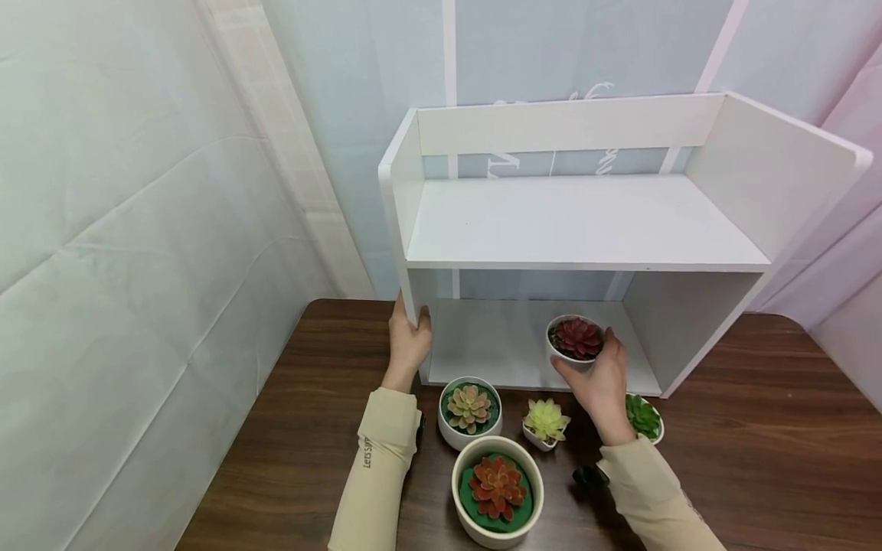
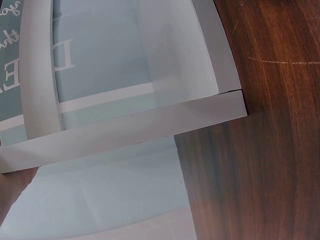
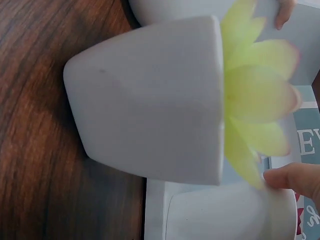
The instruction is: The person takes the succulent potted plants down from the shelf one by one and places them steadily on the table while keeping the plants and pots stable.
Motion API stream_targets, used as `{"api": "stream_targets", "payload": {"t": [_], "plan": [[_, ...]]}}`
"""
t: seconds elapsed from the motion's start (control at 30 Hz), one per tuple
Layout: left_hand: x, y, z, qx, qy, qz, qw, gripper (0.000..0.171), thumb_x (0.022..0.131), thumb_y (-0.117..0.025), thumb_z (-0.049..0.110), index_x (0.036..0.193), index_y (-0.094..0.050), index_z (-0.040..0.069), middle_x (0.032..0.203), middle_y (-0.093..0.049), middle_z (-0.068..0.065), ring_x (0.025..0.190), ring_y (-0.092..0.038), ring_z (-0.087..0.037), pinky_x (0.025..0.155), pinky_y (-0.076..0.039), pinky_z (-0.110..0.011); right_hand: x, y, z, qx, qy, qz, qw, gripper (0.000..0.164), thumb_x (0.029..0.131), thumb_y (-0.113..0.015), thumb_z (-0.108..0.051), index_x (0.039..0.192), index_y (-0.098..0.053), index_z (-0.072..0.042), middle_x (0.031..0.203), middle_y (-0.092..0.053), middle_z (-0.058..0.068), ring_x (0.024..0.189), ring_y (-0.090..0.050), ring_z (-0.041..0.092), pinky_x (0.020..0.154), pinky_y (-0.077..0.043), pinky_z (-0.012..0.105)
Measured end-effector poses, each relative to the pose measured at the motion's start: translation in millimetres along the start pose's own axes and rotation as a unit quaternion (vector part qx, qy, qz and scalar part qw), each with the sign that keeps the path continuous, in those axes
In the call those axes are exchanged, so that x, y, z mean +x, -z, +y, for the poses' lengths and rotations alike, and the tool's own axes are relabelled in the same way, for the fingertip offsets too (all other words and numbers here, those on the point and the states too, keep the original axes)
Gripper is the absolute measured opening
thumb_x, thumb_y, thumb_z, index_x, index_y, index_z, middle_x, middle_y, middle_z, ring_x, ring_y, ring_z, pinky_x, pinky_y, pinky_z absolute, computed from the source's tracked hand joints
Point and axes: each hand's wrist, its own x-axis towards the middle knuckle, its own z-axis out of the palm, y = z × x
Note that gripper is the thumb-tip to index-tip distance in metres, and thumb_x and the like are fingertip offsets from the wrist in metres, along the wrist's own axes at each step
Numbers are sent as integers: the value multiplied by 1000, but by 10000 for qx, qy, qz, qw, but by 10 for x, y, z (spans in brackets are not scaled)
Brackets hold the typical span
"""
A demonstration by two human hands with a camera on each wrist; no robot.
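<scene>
My left hand grips the front edge of the left side panel of a white two-tier shelf. In the left wrist view that panel edge runs across, with a bit of the hand at the far left. On the right, my right hand holds a white pot with a dark red succulent, thumb and fingers on opposite sides, at the front of the lower shelf. The right wrist view has the thumb against this pot's rim, partly behind a small white pot with a yellow-green succulent.
In front of the shelf on the dark wooden table stand a round pot with a pale pink-green succulent, the yellow-green one, and a larger cream pot with an orange-red succulent. A green plant is partly behind my right wrist.
</scene>
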Motion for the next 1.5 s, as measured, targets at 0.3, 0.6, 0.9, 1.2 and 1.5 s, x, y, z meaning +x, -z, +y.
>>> {"api": "stream_targets", "payload": {"t": [0.3,0.6,0.9,1.2,1.5], "plan": [[66,-69,-380,39,29,31,10000,51,93,-44,-11,142,-35,-5,135,-47,-30,127,-45,-46,98,-39,-63,16,2,-15,-68,-117,-124,9998,100,78,-77,-20,147,-13,14,144,-23,40,131,-28,52,103,-30,64],[64,-54,-412,-38,-58,71,10000,50,93,-46,-8,142,-38,-1,135,-49,-26,127,-47,-43,98,-40,-62,27,0,-21,-102,-121,-64,9999,97,76,-78,-19,145,-18,15,141,-27,41,127,-32,52,101,-32,64],[60,-62,-407,4,16,89,10000,50,93,-46,-7,142,-38,0,134,-50,-26,126,-47,-42,99,-40,-61,8,4,-32,-64,-286,59,9996,97,74,-81,-19,144,-22,14,139,-31,39,126,-35,50,100,-33,64],[58,-61,-354,-3,-31,90,10000,50,92,-45,-10,141,-37,-5,133,-49,-29,125,-47,-45,98,-40,-63,-16,23,-33,-44,-170,202,9996,96,72,-81,-19,143,-26,14,137,-33,39,123,-38,51,98,-34,65],[-4,5,-2,34,-44,37,10000,48,91,-44,-14,138,-37,-10,130,-49,-34,123,-47,-48,97,-40,-63,-60,88,-72,-59,-172,195,9996,95,72,-82,-19,144,-27,12,139,-34,37,124,-37,50,99,-33,64]]}}
